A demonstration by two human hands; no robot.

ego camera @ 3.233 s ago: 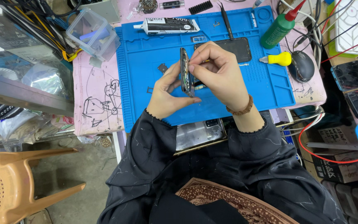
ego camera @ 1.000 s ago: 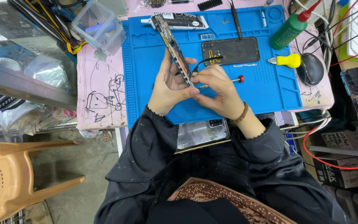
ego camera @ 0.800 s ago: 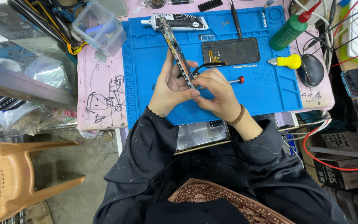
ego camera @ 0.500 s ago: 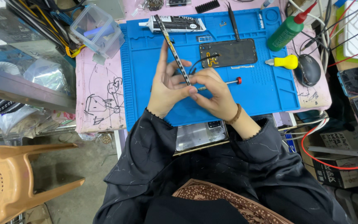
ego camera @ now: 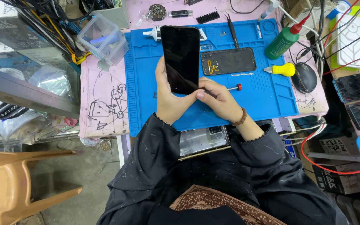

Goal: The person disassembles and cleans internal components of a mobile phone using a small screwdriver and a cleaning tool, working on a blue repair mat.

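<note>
I see the left hand [ego camera: 168, 100] and right hand [ego camera: 219, 100] together gripping the dark phone [ego camera: 181, 58]; small screwdriver [ego camera: 233, 88] just beyond the right.

The phone [ego camera: 181, 58] stands between both hands, left hand [ego camera: 168, 98] beside it, right hand [ego camera: 218, 101] below-right. On the mat [ego camera: 146, 96] beyond the right hand lies a back cover [ego camera: 228, 61]; farther right, a bottle [ego camera: 283, 41] and mouse [ego camera: 304, 77].

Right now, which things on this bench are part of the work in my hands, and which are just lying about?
In hand: phone, held by the left hand and right hand; blue mat under them.

Lying about: back cover, tweezers, green bottle, yellow-handled tool, mouse, clear box.
</note>
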